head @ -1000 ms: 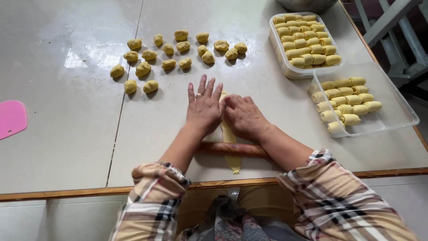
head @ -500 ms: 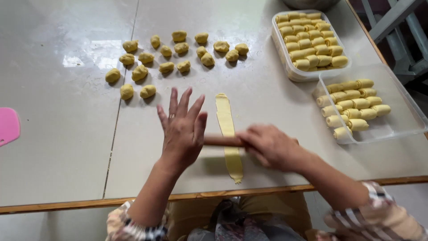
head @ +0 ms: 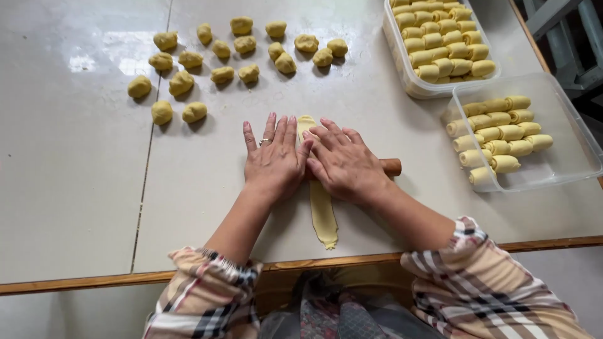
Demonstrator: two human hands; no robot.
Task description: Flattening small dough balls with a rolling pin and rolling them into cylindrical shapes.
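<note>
- Pale table (head: 75, 207): a long flattened dough strip (head: 323, 213) lies near its front edge, running away from the person.
- Two clear plastic containers (head: 565, 160) of rolled dough pieces (head: 499, 132) sit at right.
- Left hand (head: 273, 160), right hand (head: 344, 164): flat, fingers spread, pressing a wooden rolling pin (head: 392, 167) across the strip.
- Dough balls (head: 232, 53) lie beyond.
</note>
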